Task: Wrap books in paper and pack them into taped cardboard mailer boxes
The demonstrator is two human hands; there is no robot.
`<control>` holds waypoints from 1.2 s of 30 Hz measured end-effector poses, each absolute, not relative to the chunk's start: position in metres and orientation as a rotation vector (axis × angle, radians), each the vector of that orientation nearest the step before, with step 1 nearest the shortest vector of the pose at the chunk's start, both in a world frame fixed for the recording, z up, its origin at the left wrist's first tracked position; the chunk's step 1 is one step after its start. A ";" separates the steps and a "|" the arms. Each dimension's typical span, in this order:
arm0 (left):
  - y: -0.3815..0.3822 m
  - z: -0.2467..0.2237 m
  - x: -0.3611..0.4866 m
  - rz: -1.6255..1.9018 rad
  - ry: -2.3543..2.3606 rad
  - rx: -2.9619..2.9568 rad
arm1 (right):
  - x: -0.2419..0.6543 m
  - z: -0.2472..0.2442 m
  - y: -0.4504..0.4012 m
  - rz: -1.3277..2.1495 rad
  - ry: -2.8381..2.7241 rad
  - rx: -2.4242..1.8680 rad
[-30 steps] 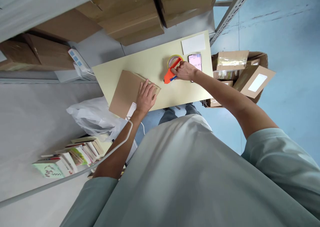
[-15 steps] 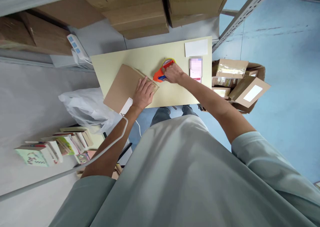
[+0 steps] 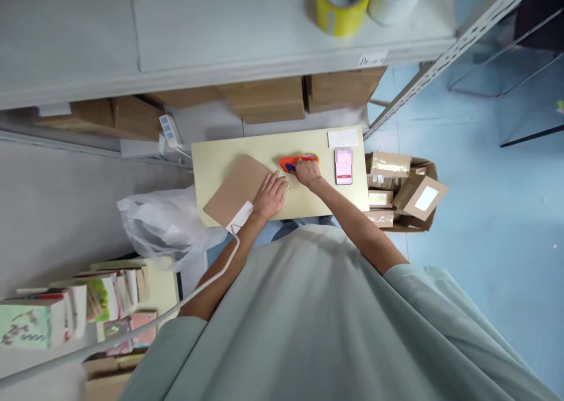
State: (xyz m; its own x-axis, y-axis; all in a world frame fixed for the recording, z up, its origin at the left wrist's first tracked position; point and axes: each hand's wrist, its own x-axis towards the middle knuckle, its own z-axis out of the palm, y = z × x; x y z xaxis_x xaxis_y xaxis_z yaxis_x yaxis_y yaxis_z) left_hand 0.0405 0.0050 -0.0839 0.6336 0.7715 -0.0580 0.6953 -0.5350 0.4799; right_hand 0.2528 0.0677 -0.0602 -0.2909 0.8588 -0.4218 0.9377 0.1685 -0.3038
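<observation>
A brown cardboard box (image 3: pixel 238 190) lies at an angle on the pale yellow table (image 3: pixel 209 160). My left hand (image 3: pixel 269 196) rests on the box's right end, with its fingers stretched out over the cardboard. A white label (image 3: pixel 241 214) shows at the near edge of the box, close to my left wrist. My right hand (image 3: pixel 307 173) is closed around an orange-red tape dispenser (image 3: pixel 287 162) with a blue part. The dispenser is just beyond the right end of the box. Part of its yellow tape roll shows behind my fingers.
A phone (image 3: pixel 343 167) and a white paper (image 3: pixel 342 137) lie at the table's right. Beyond that stands a carton of packed boxes (image 3: pixel 432 220). The shelf (image 3: pixel 220 30) overhead bears a yellow tape roll (image 3: pixel 337 19). A plastic bag (image 3: pixel 165 221) and books (image 3: pixel 99 298) are at left.
My view has tilted up, bringing the upper shelf and its tape rolls into sight. My right hand still holds the dispenser, now turned flatter, and my left hand stays on the box.
</observation>
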 end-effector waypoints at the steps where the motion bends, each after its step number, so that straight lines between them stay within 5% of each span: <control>1: 0.005 -0.081 0.041 0.222 1.141 2.410 | 0.254 -0.053 0.057 -0.757 2.206 1.848; 7: 0.003 -0.066 0.040 0.303 1.125 2.434 | 0.253 -0.027 -0.001 -0.647 2.103 2.039; 13: 0.020 -0.049 0.058 0.737 1.226 2.289 | 0.248 0.021 0.020 -0.505 2.119 2.194; 25: 0.171 0.118 0.065 1.472 1.396 2.278 | 0.209 0.167 0.210 0.072 2.585 2.245; 36: 0.159 0.073 0.024 1.263 1.627 2.042 | 0.232 0.132 0.237 0.154 2.656 2.377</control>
State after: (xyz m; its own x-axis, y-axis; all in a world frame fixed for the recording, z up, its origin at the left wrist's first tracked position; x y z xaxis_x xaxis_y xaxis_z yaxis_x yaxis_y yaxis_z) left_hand 0.0242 0.1590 0.0729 0.0061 0.8827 0.4698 0.6741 -0.3507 0.6501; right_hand 0.2320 0.2374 0.1323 -0.0626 0.9298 0.3626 0.9656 0.1483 -0.2136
